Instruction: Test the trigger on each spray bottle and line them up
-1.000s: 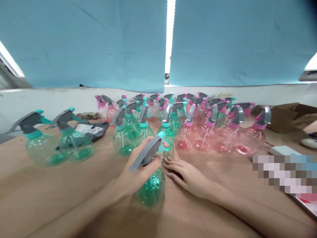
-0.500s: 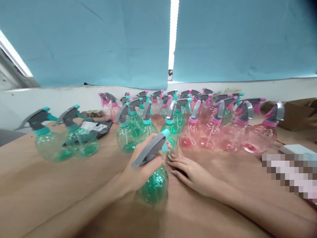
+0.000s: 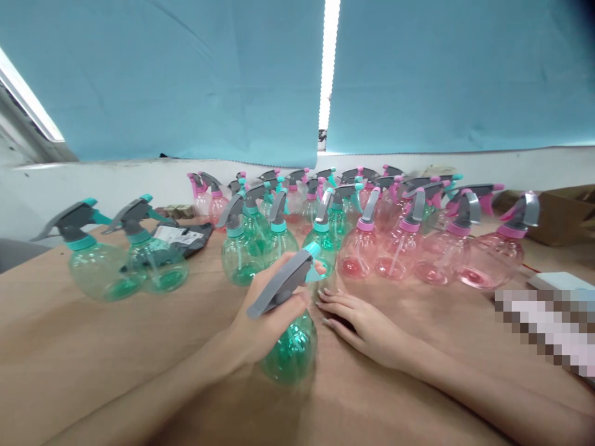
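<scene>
the left hand (image 3: 263, 316) was wrapped around the neck of a green spray bottle (image 3: 292, 356), just below the middle of the frame, its grey trigger head slanting up to the right. the right hand (image 3: 367, 325), right of centre, held nothing; it lay loosely open, palm down on the wooden table (image 3: 139, 353), fingertips near the bottle. beyond the hands, other green bottles (image 3: 242, 257) stood across the centre, with pink bottles (image 3: 397, 254) to their right. at middle left stood a pair of green-tinted bottles (image 3: 165, 269) near a dark packet (image 3: 193, 238). a cardboard box (image 3: 564, 217) sat at the right edge, and blue curtains (image 3: 195, 80) filled the top.
</scene>
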The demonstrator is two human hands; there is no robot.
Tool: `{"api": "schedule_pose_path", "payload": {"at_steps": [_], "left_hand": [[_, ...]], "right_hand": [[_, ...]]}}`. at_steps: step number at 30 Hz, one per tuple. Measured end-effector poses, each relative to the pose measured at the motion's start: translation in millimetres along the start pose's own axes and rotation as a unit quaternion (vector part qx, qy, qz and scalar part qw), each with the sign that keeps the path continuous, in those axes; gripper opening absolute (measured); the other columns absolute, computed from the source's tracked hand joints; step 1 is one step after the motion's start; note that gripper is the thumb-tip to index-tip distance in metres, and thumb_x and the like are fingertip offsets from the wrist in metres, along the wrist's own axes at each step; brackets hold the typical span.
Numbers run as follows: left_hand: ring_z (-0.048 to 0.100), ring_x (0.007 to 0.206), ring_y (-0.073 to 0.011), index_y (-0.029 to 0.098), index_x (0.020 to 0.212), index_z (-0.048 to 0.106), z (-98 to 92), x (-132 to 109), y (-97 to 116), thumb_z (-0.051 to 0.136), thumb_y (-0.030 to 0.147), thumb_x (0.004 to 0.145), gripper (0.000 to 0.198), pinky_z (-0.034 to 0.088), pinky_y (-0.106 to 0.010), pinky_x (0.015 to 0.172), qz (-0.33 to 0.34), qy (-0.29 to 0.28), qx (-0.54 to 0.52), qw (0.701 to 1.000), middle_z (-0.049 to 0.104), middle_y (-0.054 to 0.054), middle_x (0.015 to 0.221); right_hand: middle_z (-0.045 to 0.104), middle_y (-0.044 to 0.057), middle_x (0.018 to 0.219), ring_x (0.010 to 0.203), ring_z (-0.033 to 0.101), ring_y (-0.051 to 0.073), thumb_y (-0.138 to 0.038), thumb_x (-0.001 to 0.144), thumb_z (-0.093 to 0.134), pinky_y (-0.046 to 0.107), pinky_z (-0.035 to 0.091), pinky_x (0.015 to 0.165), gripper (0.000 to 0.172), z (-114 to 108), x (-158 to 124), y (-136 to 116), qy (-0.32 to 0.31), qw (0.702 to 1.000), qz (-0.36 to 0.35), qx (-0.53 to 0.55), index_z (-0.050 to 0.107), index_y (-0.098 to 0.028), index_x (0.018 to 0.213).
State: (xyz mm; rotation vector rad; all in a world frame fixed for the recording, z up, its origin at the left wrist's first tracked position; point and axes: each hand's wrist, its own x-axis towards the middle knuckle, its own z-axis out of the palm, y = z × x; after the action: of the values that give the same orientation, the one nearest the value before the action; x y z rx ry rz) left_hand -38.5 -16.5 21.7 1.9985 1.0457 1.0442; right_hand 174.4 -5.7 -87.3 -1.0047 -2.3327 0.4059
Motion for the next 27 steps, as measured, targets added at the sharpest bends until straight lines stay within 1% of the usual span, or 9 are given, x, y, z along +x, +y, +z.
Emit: {"api": "schedule_pose_path", "payload": {"at_steps": [1,3,6,10,12,15,19,23,27], "left_hand": [[0.059,0.065,-0.0177,0.026,0.108,0.063,0.4,0,0,0.053,0.028,0.082,0.027,0.048,-0.030,0.060,-0.006,-0.009,-0.012,1.000,0.063,0.000,0.074],[0.060,0.071,-0.0186,0.026,0.113,0.061,1.4,-1,-1,0.054,0.028,0.084,0.031,0.050,-0.032,0.066,-0.015,-0.023,-0.042,0.999,0.065,-0.002,0.082],[0.063,0.078,-0.0194,0.025,0.114,0.061,2.8,-2,0,0.055,0.028,0.085,0.030,0.053,-0.033,0.070,-0.013,-0.015,-0.073,0.997,0.068,-0.004,0.096],[0.064,0.072,-0.0170,0.027,0.116,0.059,4.1,-2,0,0.056,0.028,0.086,0.030,0.054,-0.032,0.066,-0.013,-0.025,-0.077,0.997,0.069,-0.005,0.109],[0.066,0.076,-0.0176,0.027,0.116,0.057,5.1,-2,-2,0.057,0.025,0.084,0.032,0.054,-0.030,0.064,-0.015,-0.025,-0.064,0.998,0.067,-0.007,0.117],[0.069,0.081,-0.0181,0.028,0.118,0.054,6.9,1,-8,0.059,0.021,0.081,0.039,0.054,-0.027,0.060,0.001,-0.027,-0.019,0.999,0.064,-0.006,0.127],[0.070,0.079,-0.0182,0.030,0.124,0.050,8.0,4,-13,0.059,0.019,0.080,0.047,0.054,-0.027,0.058,0.017,-0.026,0.036,0.999,0.063,-0.006,0.129],[0.071,0.081,-0.0201,0.031,0.128,0.047,8.1,3,-9,0.058,0.016,0.078,0.054,0.055,-0.029,0.060,0.020,-0.033,0.023,0.999,0.063,-0.007,0.128],[0.069,0.082,-0.0205,0.032,0.127,0.049,10.2,2,-7,0.059,0.017,0.079,0.051,0.054,-0.029,0.059,0.012,-0.026,0.006,1.000,0.063,-0.006,0.128]], "right_hand": [[0.061,0.010,0.134,0.128,0.054,0.025,-0.027,0.096,0.050,0.048,0.044,0.107,0.033,0,0,0,0.000,1.000,0.001,0.000,0.061,-0.021,0.127],[0.061,0.010,0.135,0.128,0.054,0.025,-0.027,0.097,0.049,0.048,0.044,0.107,0.033,0,0,-1,-0.004,1.000,0.002,-0.003,0.061,-0.020,0.127],[0.060,0.011,0.136,0.129,0.052,0.025,-0.027,0.097,0.049,0.048,0.043,0.108,0.034,0,0,0,-0.010,1.000,0.004,-0.007,0.060,-0.019,0.128],[0.059,0.009,0.136,0.128,0.053,0.025,-0.028,0.097,0.049,0.048,0.043,0.108,0.035,0,0,0,-0.009,1.000,0.004,-0.003,0.060,-0.022,0.129],[0.060,0.009,0.136,0.128,0.053,0.025,-0.027,0.097,0.049,0.048,0.043,0.108,0.034,-1,0,-1,-0.010,1.000,0.007,-0.003,0.060,-0.022,0.129],[0.060,0.010,0.136,0.128,0.053,0.025,-0.027,0.097,0.049,0.047,0.044,0.107,0.033,-1,0,-1,-0.013,1.000,0.007,-0.005,0.061,-0.022,0.127],[0.059,0.010,0.136,0.128,0.053,0.025,-0.027,0.097,0.048,0.047,0.044,0.108,0.033,-1,0,-1,-0.011,1.000,0.007,-0.007,0.061,-0.021,0.127],[0.059,0.011,0.136,0.129,0.052,0.024,-0.028,0.098,0.048,0.046,0.043,0.108,0.032,-1,0,-1,-0.018,1.000,0.008,-0.010,0.062,-0.019,0.125],[0.060,0.010,0.136,0.129,0.051,0.024,-0.029,0.098,0.047,0.045,0.044,0.108,0.031,-2,0,-1,-0.026,1.000,0.009,-0.012,0.062,-0.020,0.124]]}}
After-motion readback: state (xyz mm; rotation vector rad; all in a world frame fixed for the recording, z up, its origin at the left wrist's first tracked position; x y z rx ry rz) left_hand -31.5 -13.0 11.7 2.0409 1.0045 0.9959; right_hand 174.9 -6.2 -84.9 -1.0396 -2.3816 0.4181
